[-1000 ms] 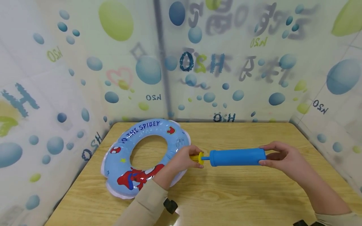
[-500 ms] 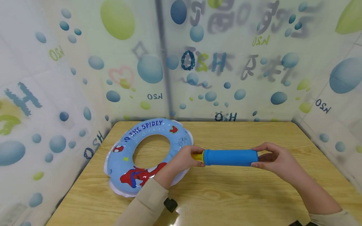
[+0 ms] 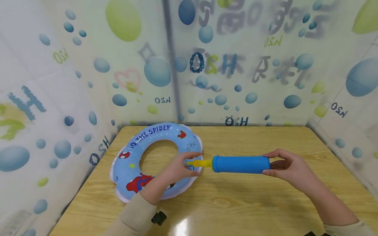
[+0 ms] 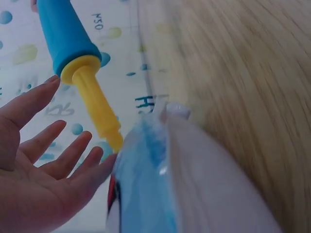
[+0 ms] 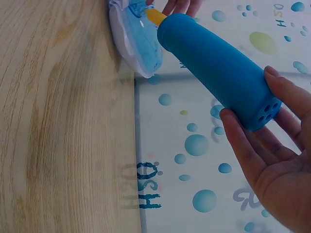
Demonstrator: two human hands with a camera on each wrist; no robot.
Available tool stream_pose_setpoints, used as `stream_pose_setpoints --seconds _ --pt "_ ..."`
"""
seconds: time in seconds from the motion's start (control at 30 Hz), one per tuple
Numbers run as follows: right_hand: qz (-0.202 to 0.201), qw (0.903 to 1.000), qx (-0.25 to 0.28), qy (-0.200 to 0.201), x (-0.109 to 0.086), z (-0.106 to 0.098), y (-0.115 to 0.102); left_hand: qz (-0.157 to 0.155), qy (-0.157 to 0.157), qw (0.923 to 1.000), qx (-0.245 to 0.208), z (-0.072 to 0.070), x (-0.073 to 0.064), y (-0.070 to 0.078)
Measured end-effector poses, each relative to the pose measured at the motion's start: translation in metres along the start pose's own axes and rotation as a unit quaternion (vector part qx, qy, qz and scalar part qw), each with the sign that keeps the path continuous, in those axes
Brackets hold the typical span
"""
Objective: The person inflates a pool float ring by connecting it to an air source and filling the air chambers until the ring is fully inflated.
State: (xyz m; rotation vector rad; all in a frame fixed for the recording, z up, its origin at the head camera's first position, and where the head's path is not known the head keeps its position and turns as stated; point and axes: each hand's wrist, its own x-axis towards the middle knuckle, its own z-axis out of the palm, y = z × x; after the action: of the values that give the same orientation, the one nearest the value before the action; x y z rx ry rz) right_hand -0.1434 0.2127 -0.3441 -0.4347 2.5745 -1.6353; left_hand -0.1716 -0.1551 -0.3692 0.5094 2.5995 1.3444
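A blue hand pump (image 3: 240, 164) with a yellow nozzle end (image 3: 203, 163) lies level in the air above the table. My right hand (image 3: 290, 168) grips its blue end between thumb and fingers; small holes show in that end in the right wrist view. My left hand (image 3: 174, 168) is spread around the yellow nozzle, and in the left wrist view its fingers (image 4: 73, 150) are apart from it. Behind and below the left hand lies a light blue inflatable swim ring (image 3: 125, 173) with red cartoon figures, partly hidden by the left hand and forearm.
The wooden table (image 3: 251, 203) carries the swim ring on its left side. Patterned curtain-like walls (image 3: 251, 65) with blue and green bubbles stand behind and at both sides of the table.
The pump's thin blue rod has gone in, and the pump body has shifted left. My left hand has let go of the yellow part and moved left, so the nozzle shows.
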Motion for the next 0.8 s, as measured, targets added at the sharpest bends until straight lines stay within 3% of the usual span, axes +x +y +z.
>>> stream_pose_setpoints --seconds 0.1,0.2,0.37,0.5,0.63,0.8 --pt "-0.001 1.0 0.0 0.001 0.0 0.0 0.0 -0.016 0.026 0.9988 0.039 -0.008 -0.008 -0.002" --pt "-0.003 1.0 -0.001 0.002 0.0 0.0 0.0 -0.048 0.045 0.9921 0.107 -0.014 -0.015 -0.004" --pt "-0.006 1.0 -0.003 0.002 0.0 0.0 0.002 -0.114 0.023 0.9729 0.2 -0.017 -0.025 -0.013" --pt "-0.002 1.0 0.001 0.002 -0.001 0.0 0.003 -0.16 -0.004 0.9626 0.219 -0.014 -0.028 -0.022" --pt "-0.002 1.0 0.009 0.0 -0.002 0.001 0.003 -0.179 -0.022 0.9538 0.241 -0.009 -0.028 -0.027" --pt "-0.001 1.0 0.003 0.005 -0.005 -0.001 0.006 -0.162 -0.027 0.9524 0.257 -0.004 -0.025 -0.03"
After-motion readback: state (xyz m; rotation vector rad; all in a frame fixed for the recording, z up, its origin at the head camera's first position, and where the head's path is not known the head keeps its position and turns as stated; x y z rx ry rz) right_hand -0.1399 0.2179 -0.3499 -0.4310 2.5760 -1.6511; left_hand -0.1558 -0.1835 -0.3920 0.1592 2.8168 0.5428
